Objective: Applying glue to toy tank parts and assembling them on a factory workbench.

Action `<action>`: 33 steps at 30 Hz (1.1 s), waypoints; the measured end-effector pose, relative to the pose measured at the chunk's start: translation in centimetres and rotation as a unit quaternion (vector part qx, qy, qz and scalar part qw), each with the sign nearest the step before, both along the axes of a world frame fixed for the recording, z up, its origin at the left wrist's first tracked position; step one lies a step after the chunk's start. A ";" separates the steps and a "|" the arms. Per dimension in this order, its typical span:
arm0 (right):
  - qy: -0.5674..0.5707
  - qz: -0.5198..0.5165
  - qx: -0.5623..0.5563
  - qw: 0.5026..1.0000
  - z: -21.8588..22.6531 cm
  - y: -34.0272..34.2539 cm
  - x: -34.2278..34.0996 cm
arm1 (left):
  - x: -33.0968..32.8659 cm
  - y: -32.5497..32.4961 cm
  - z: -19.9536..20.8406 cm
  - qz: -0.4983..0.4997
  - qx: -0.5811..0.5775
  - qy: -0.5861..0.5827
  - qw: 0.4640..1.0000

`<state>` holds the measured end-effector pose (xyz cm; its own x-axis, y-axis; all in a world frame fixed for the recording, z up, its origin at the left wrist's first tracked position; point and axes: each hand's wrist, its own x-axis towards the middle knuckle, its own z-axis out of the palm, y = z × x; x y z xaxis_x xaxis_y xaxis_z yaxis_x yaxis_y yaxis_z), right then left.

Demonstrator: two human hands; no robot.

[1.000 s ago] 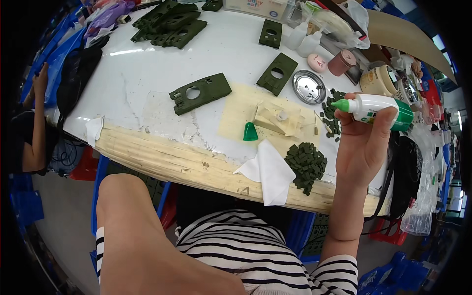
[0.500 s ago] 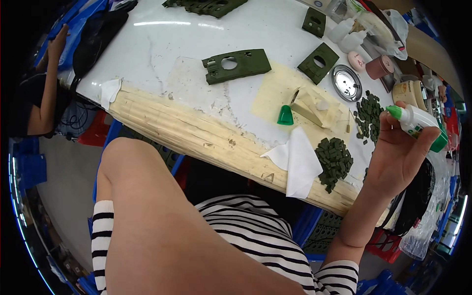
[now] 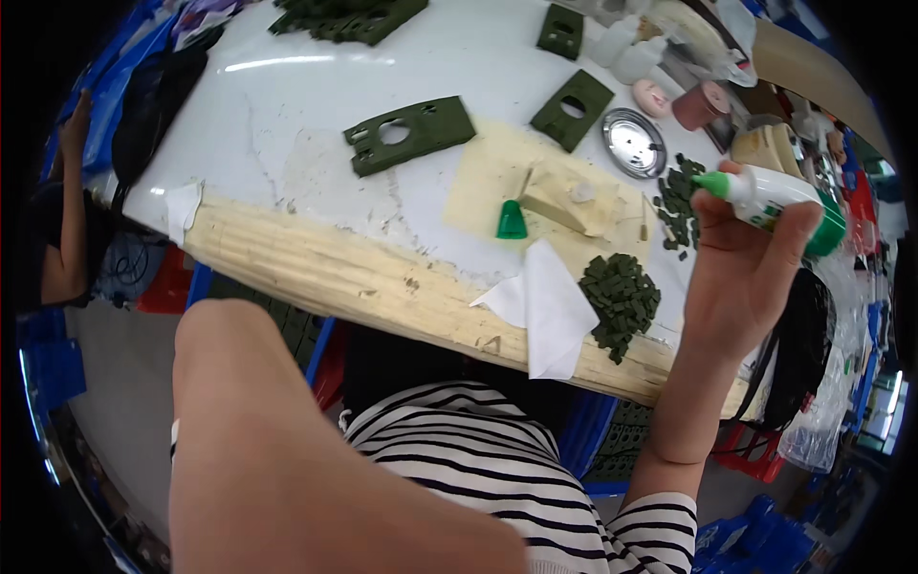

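Note:
My right hand (image 3: 741, 287) is raised over the table's near right edge and grips a white glue bottle with a green nozzle (image 3: 765, 196), nozzle pointing left. Its green cap (image 3: 512, 221) stands on a yellowish sheet (image 3: 497, 177) beside a beige block (image 3: 574, 201). A heap of small dark green parts (image 3: 623, 297) lies just left of my hand, next to a white tissue (image 3: 550, 306). My left upper arm fills the lower left; my left hand is out of view.
Flat dark green plastic plates (image 3: 409, 134) (image 3: 572, 108) lie on the white table (image 3: 287, 105), with more at the far edge. A round metal lid (image 3: 633, 142), small bottles and jars crowd the far right. Another person's arm (image 3: 67, 191) shows at left.
The view has shifted, so the table sits higher and more to the right in the picture. My right hand still holds the glue bottle at about the same height.

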<state>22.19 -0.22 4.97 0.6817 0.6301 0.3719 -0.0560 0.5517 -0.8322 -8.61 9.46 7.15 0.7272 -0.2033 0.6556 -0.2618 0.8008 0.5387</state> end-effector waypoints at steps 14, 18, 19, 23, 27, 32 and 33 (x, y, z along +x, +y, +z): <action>-0.044 0.016 -0.031 0.998 -0.3 -0.4 0.6 | -0.2 0.1 0.1 -0.011 0.001 0.002 1.000; -0.043 -0.001 -0.023 0.999 -0.3 -0.3 0.7 | 0.0 -0.2 -0.1 -0.020 0.007 -0.005 1.000; -0.039 0.016 -0.025 0.999 -0.6 -0.2 0.5 | 0.3 -0.6 0.3 -0.006 0.004 0.007 1.000; -0.059 0.086 0.004 0.995 -0.7 -1.1 1.7 | 1.5 0.2 1.0 0.049 0.006 0.052 0.997; -0.033 0.001 -0.023 0.999 -0.5 -0.7 0.5 | 2.2 0.3 0.6 0.029 0.002 0.047 0.998; -0.064 -0.006 -0.039 0.997 -0.3 -0.2 0.4 | 0.1 0.9 -0.4 -0.023 -0.007 0.007 1.000; -0.054 -0.011 -0.035 0.998 -0.3 0.0 0.3 | 0.1 0.1 0.1 -0.026 -0.005 0.003 1.000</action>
